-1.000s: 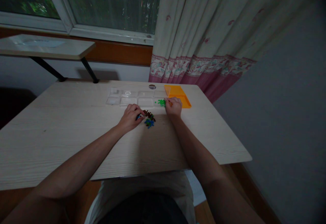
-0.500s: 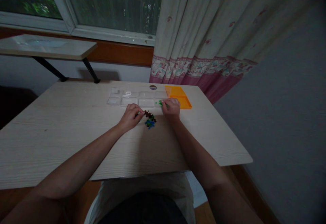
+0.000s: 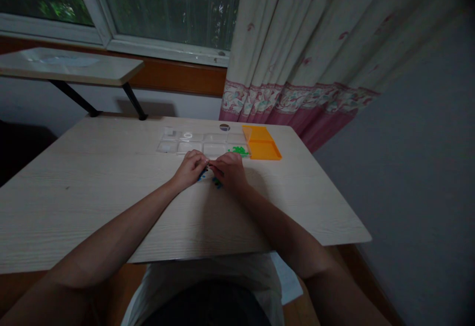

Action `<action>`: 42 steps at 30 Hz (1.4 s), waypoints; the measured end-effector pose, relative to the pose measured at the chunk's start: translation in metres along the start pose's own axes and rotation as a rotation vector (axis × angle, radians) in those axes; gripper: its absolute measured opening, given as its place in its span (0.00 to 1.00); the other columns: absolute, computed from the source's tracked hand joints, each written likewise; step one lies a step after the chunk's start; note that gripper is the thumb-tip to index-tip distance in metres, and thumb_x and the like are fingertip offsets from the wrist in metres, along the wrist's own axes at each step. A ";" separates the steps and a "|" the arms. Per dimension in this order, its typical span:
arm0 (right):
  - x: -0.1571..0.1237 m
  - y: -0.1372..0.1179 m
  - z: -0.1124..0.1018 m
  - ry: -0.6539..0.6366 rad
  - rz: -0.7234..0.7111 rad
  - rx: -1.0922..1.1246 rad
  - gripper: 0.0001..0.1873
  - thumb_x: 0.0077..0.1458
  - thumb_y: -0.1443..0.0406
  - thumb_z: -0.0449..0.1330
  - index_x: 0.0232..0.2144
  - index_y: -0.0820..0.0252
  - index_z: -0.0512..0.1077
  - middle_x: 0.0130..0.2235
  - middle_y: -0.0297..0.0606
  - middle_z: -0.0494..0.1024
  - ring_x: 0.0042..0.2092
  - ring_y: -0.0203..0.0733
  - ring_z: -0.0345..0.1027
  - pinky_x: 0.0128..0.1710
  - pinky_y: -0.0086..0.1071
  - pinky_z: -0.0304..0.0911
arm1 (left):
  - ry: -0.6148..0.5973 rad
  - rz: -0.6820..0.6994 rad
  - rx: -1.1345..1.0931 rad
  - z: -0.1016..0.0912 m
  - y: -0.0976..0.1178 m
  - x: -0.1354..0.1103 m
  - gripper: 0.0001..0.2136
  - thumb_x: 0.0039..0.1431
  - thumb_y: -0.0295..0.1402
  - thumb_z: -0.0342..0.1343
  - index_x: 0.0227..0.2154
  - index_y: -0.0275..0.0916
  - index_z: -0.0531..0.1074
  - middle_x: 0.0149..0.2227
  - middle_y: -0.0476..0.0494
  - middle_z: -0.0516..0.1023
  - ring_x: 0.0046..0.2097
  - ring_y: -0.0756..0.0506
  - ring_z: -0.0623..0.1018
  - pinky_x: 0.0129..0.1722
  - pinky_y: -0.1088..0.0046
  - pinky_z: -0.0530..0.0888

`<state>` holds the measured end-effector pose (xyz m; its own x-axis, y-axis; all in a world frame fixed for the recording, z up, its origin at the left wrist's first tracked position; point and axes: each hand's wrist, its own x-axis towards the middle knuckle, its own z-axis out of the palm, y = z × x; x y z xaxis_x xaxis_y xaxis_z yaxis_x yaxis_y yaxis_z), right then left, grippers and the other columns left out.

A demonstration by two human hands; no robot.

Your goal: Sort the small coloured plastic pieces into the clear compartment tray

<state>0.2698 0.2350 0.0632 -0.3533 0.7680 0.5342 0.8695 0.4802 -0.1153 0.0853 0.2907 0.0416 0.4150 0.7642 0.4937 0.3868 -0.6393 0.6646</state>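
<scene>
My left hand [image 3: 191, 167] and my right hand [image 3: 230, 170] meet fingertip to fingertip over a small pile of brown and blue beads [image 3: 215, 182] on the wooden table [image 3: 111, 192]. Both hands have curled fingers and cover most of the pile. What their fingers pinch is too small to see. Just beyond them lies a clear compartment tray [image 3: 193, 143] with green beads [image 3: 240, 151] in its right end cell. An orange lid [image 3: 261, 148] lies against the tray's right side.
A small dark round thing [image 3: 224, 127] sits behind the tray. A second tabletop on black legs [image 3: 70, 66] stands at the back left under the window. A patterned curtain [image 3: 297, 69] hangs behind the table's far right corner.
My right hand has left the green beads at the tray and moved left and nearer onto the brown and blue pile, touching my left hand. The left hand has barely moved.
</scene>
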 end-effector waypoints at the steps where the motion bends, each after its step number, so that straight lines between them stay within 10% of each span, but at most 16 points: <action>1: 0.000 0.000 0.000 -0.002 0.001 -0.002 0.16 0.65 0.55 0.53 0.45 0.51 0.77 0.38 0.37 0.80 0.43 0.43 0.63 0.47 0.39 0.49 | 0.001 0.005 -0.005 0.000 0.000 0.000 0.14 0.66 0.41 0.49 0.29 0.39 0.72 0.35 0.43 0.73 0.43 0.44 0.72 0.49 0.62 0.68; 15: 0.000 -0.003 0.000 0.034 -0.060 -0.059 0.12 0.65 0.61 0.54 0.40 0.52 0.78 0.36 0.36 0.79 0.43 0.42 0.64 0.50 0.39 0.49 | 0.000 0.062 -0.003 0.000 -0.003 -0.001 0.15 0.67 0.40 0.49 0.29 0.38 0.73 0.32 0.44 0.72 0.40 0.45 0.72 0.44 0.66 0.69; 27: -0.013 0.105 -0.008 0.331 0.647 -0.075 0.18 0.64 0.60 0.52 0.40 0.59 0.80 0.39 0.43 0.80 0.44 0.47 0.64 0.46 0.39 0.53 | 0.012 0.058 0.026 0.001 -0.004 -0.004 0.14 0.68 0.39 0.48 0.34 0.39 0.76 0.33 0.44 0.74 0.41 0.45 0.72 0.48 0.64 0.68; 42: -0.012 0.103 0.007 0.228 0.637 -0.111 0.21 0.66 0.57 0.48 0.41 0.59 0.79 0.43 0.44 0.78 0.47 0.48 0.61 0.47 0.40 0.51 | -0.005 0.045 0.043 -0.001 -0.001 -0.003 0.13 0.68 0.37 0.48 0.35 0.40 0.77 0.34 0.44 0.76 0.42 0.44 0.73 0.48 0.63 0.68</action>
<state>0.3611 0.2785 0.0392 0.3093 0.7722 0.5551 0.9182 -0.0907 -0.3855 0.0830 0.2897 0.0398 0.4368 0.7344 0.5194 0.4024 -0.6760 0.6173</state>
